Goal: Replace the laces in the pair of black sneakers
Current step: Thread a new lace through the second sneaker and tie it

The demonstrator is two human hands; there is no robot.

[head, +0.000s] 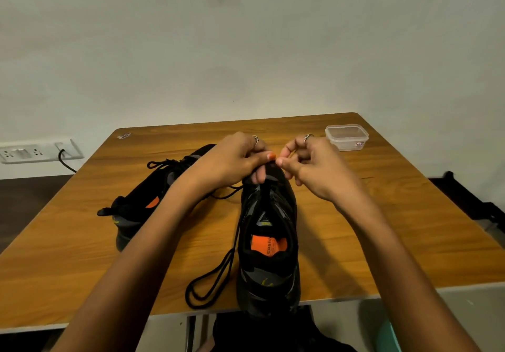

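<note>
At the near edge of the wooden table [410, 242] you have one black sneaker [269, 242] standing heel toward you, toe pointing away — that puts the lowest eyelets, up by the toe, right under your fingers. Your left hand [229, 160] curls over the toe end with thumb and fingers pressed together, seemingly pinching the lace there, though the exact grip is hidden. Your right hand [314, 165] meets it, fingertips drawn in as if to pinch a lace end. The slack of the black lace [213, 283] trails off the shoe's left side in a loop, out of your way. The other sneaker [153, 196] lies further left, laced, waiting its turn. A clear plastic box [347, 136] sits at the far right corner.
</note>
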